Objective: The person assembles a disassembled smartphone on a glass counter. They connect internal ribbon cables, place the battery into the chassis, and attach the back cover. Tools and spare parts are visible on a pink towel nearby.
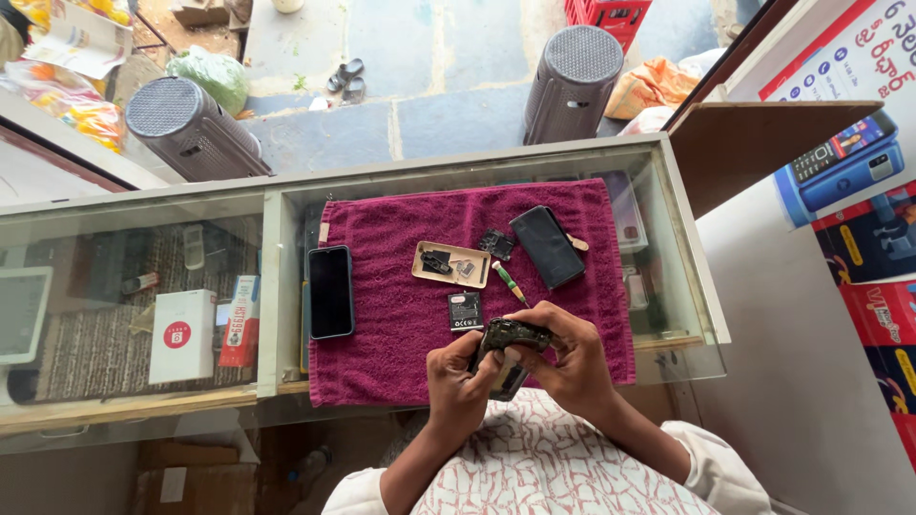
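Observation:
My left hand (456, 381) and my right hand (570, 360) both grip a small dark opened phone body (507, 339) above the near edge of a maroon towel (401, 315). On the towel lie a black smartphone (331, 291) at the left, a small black battery (465, 310) just beyond my hands, a beige tray (450, 264) with small parts, a green-handled screwdriver (509, 282), a small dark circuit part (496, 244) and a black phone back cover (547, 246).
The towel covers a glass display counter (134, 215) with boxes and phones inside. Two grey perforated stools (196, 129) (572, 81) stand beyond it on a stone floor. Posters and a brown panel (763, 143) are at the right.

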